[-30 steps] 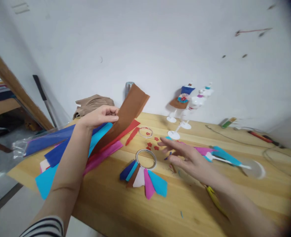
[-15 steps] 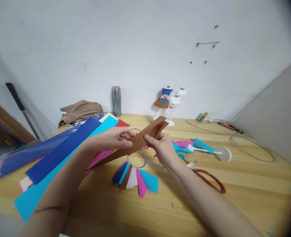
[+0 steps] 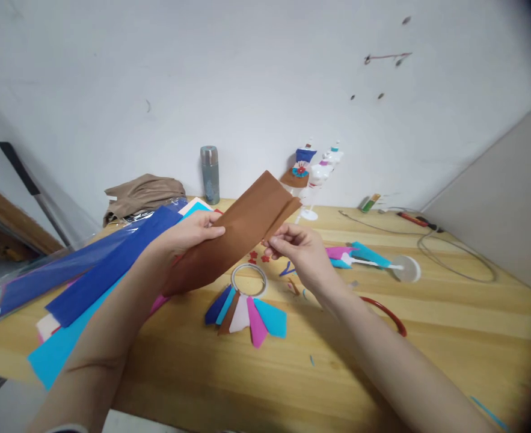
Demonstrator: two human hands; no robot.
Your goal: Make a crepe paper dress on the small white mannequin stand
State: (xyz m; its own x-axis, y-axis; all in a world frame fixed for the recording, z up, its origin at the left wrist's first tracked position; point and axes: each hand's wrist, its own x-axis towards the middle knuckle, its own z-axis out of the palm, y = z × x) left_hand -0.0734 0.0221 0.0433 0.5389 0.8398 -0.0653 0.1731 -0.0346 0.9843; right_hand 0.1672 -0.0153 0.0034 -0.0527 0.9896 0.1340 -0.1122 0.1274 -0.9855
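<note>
A long folded strip of brown crepe paper (image 3: pixel 236 225) slants up to the right above the table. My left hand (image 3: pixel 193 233) grips its near side, thumb on top. At the lower edge of its far end, the fingers of my right hand (image 3: pixel 296 246) pinch the paper where a narrow layer parts from the rest. Below lies a white ring (image 3: pixel 249 280) with several coloured paper pieces fanned from its near side, including a magenta piece (image 3: pixel 257 325) and a light blue one (image 3: pixel 272 317). Small red cut pieces (image 3: pixel 260 257) lie just beyond the ring.
Blue sheets (image 3: pixel 112 267) and light blue sheets (image 3: pixel 73 343) are stacked on the left. A thermos (image 3: pixel 210 175) and small decorated figures (image 3: pixel 303 165) stand by the wall. On the right lie a red scissor handle (image 3: pixel 389 316), a white-based stand (image 3: pixel 405 269) and a cable (image 3: pixel 450 278).
The brown paper has turned its broad face towards me and risen. My left hand has taken hold of it, while my right hand has shifted from its face to its lower edge.
</note>
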